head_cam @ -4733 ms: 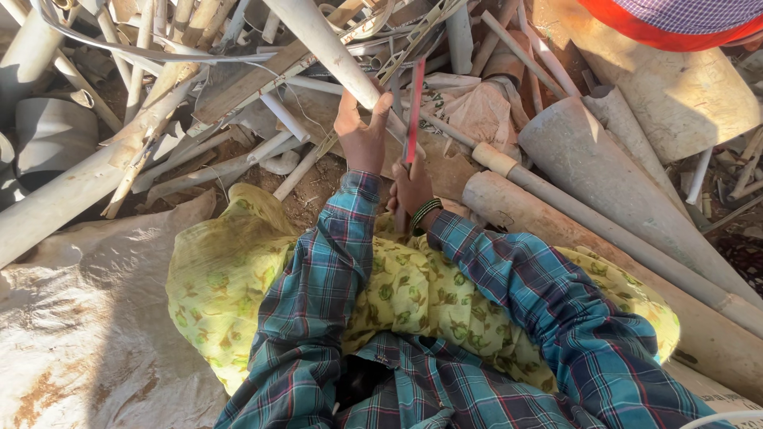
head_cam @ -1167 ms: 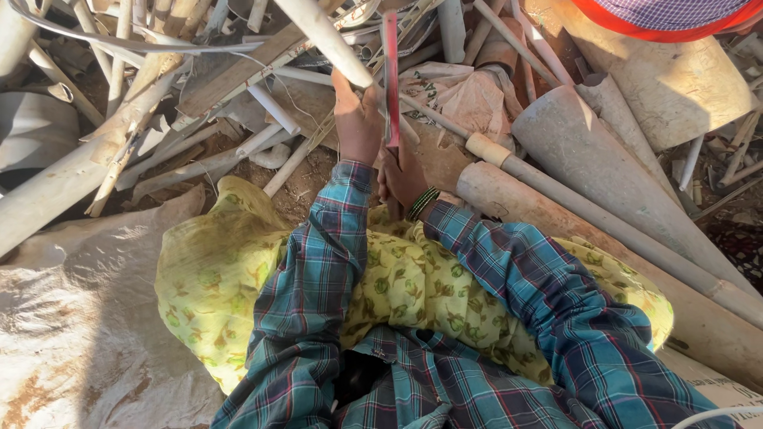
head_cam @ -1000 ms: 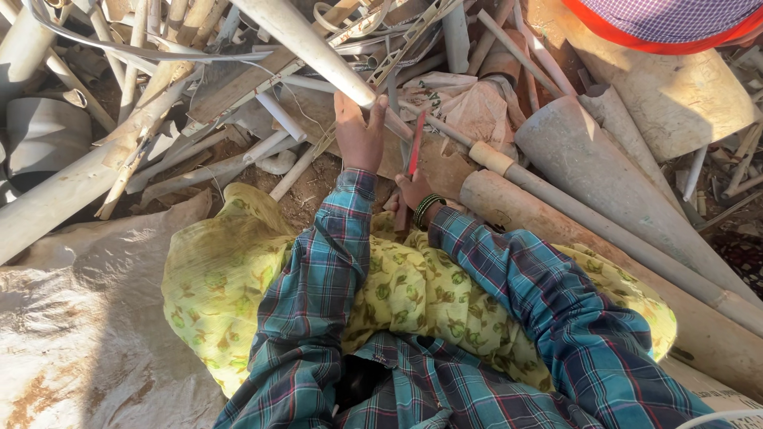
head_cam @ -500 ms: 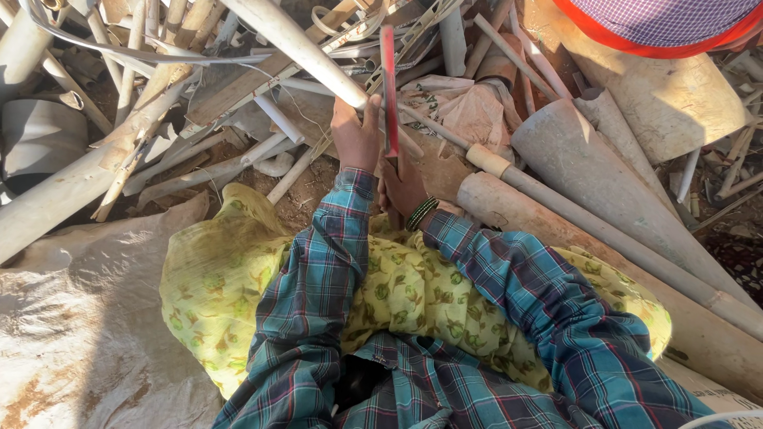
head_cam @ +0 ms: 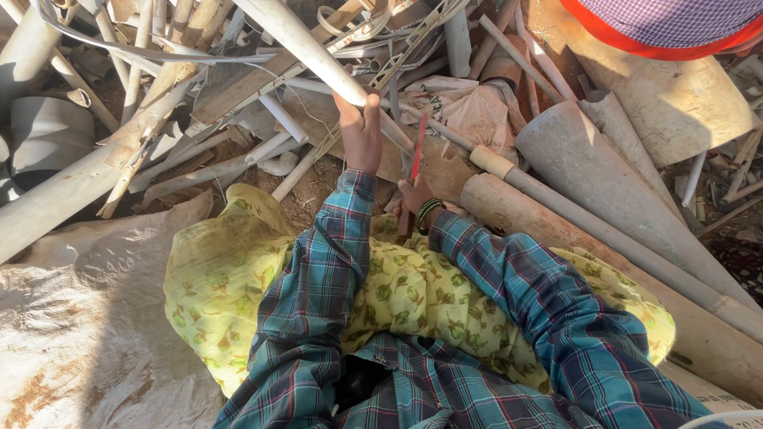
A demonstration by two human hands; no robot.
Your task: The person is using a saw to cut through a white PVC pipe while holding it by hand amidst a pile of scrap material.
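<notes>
Sawing step — left hand (head_cam: 362,135) clenched round the white pipe (head_cam: 306,52) above the scrap pile, right hand (head_cam: 413,197) gripping a red saw (head_cam: 416,147) — next stroke needs a steady pipe

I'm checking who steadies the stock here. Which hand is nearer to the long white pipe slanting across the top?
Left. The left hand grips the white pipe directly; the right hand sits lower, apart from it, holding a thin red blade.
</notes>
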